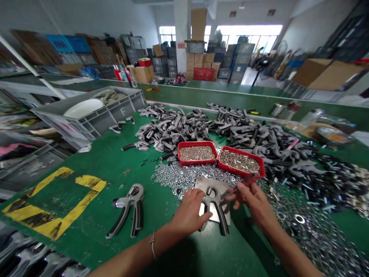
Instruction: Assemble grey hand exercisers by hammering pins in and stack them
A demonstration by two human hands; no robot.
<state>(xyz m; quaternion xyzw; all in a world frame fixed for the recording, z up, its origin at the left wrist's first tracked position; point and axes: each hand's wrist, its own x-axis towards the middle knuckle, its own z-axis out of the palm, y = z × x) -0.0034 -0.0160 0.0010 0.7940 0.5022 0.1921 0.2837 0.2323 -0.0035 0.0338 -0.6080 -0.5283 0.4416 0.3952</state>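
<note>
My left hand (188, 212) is closed on a grey and black hand grip exerciser (220, 215), which it holds over a square metal plate (227, 187). A metal spring shows near the top of this exerciser. In my right hand (255, 201) is a thin tool with a red and black handle (248, 179), which looks like a screwdriver. Its shaft points left at the exerciser's upper part; I cannot tell whether the tip touches. Another hand grip exerciser (128, 209), with its spring fitted, lies on the green table to the left of my left hand.
Two red trays of small metal parts, a left one (197, 162) and a right one (263, 169), stand behind the plate among loose nuts (165, 177). Beyond lies a heap of grey handles (184, 127). Metal rings (314, 231) cover the right side. A grey crate (115, 111) stands back left.
</note>
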